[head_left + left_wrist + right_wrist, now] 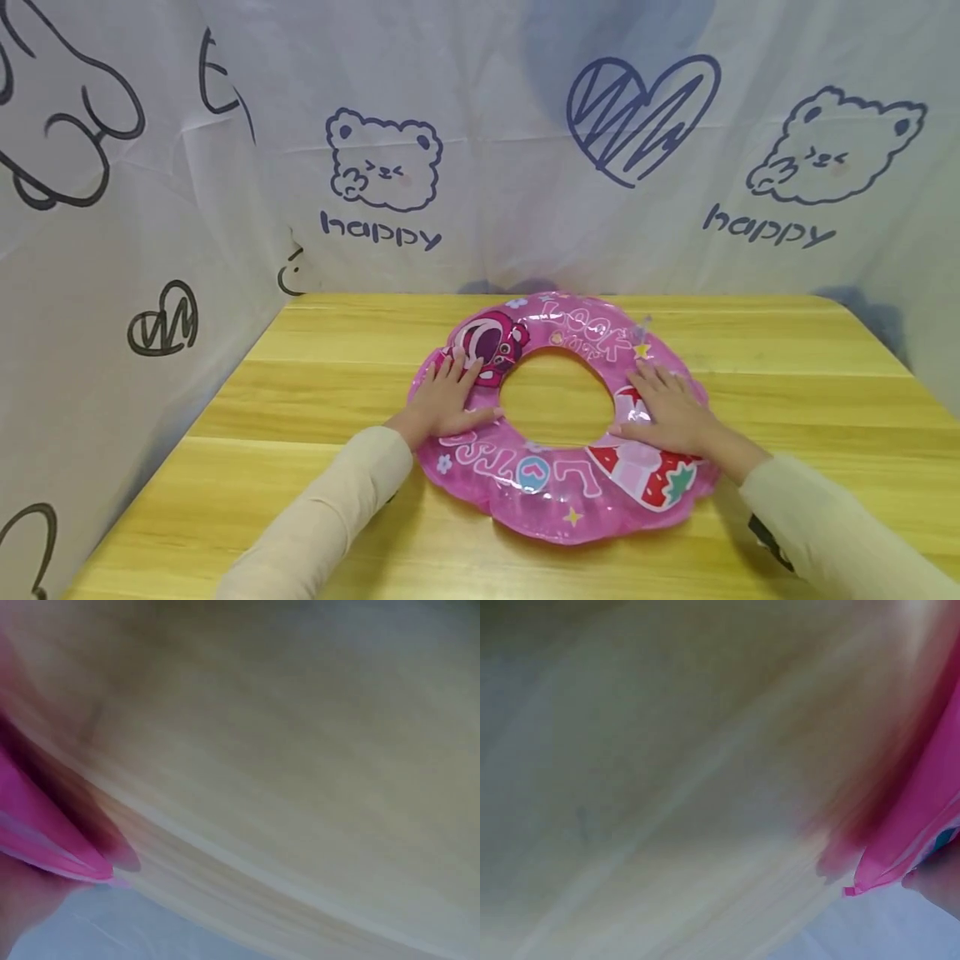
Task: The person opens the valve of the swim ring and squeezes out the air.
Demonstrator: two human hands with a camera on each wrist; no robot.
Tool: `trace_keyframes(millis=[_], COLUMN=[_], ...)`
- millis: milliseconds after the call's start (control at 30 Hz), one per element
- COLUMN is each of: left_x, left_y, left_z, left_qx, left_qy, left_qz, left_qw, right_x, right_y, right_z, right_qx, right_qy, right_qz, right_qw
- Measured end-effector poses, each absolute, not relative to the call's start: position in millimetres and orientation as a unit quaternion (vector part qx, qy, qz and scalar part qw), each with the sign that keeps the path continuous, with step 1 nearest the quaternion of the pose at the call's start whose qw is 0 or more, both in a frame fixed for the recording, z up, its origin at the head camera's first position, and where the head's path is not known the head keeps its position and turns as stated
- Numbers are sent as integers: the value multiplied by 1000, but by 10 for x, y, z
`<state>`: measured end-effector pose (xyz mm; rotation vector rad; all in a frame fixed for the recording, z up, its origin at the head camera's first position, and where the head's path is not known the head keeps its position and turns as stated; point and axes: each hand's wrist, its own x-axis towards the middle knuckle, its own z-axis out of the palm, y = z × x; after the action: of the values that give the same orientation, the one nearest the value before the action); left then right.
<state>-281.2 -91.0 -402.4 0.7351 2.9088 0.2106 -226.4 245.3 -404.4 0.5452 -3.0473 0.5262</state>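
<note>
A pink inflatable swim ring (525,508) with a bear, strawberries and lettering printed on it lies flat on the wooden table (315,417). On its left side rests my left hand (447,400), palm down, fingers spread over the bear print and thumb toward the hole. My right hand (667,412) lies likewise on the right side, above a strawberry print, its thumb near the inner edge. In the left wrist view the ring's pink side (45,825) shows beside the hand (30,900). The right wrist view has the pink side (915,825) with part of the hand (937,877) against it.
A white cloth (495,167) with drawn bears, hearts and the word "happy" hangs behind the table, and more of it (112,267) runs along the left. A small clear valve (643,327) stands up at the ring's back right.
</note>
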Motion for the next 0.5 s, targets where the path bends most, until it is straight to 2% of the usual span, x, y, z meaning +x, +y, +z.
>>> trace_keyframes(millis=[200,500], left_x=[-2797,-2581], left_y=[-939,-919], left_z=[-3939,-3798], left_qx=[261,320], left_qy=[963,944], left_qz=[66,83], left_qw=[20,6], right_x=[-2203,-1960], right_y=[2415,2201], right_z=[-3968,-3847], right_qx=[201,237], right_qy=[-966,-949], right_qz=[153,201], right_qw=[62,59])
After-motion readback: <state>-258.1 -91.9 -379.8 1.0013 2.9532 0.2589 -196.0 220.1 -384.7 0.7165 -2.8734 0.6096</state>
